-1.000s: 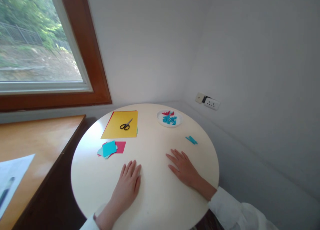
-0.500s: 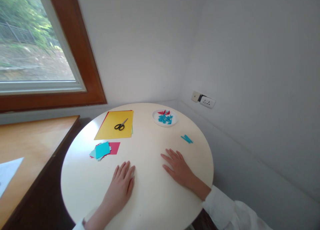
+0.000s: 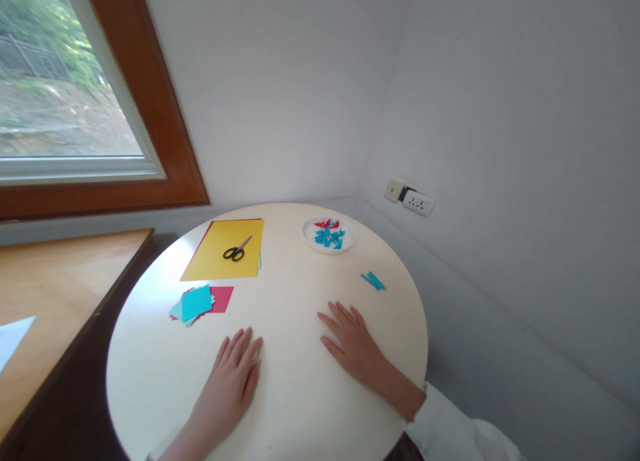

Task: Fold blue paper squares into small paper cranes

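My left hand (image 3: 227, 379) lies flat on the round cream table (image 3: 295, 294), palm down, fingers together and stretched out. It holds nothing. My right hand (image 3: 350, 341) also rests flat and open on the table, fingers slightly spread. A small pile of teal and red paper squares (image 3: 197, 303) lies just beyond my left hand. Black scissors (image 3: 236, 249) sit on a stack of yellow paper sheets (image 3: 215, 264) farther back. A small folded teal paper piece (image 3: 373, 281) lies beyond my right hand. A white dish (image 3: 329, 235) at the back holds several teal and red folded paper pieces.
A wooden desk (image 3: 55, 287) stands to the left with a white sheet (image 3: 10, 337) on it. A wood-framed window (image 3: 90, 114) is above it. White walls meet in a corner behind the table, with a wall socket (image 3: 413, 199) at the right.
Both hands stay flat on the table. The camera has turned a little to the right, so everything sits slightly further left in the view.
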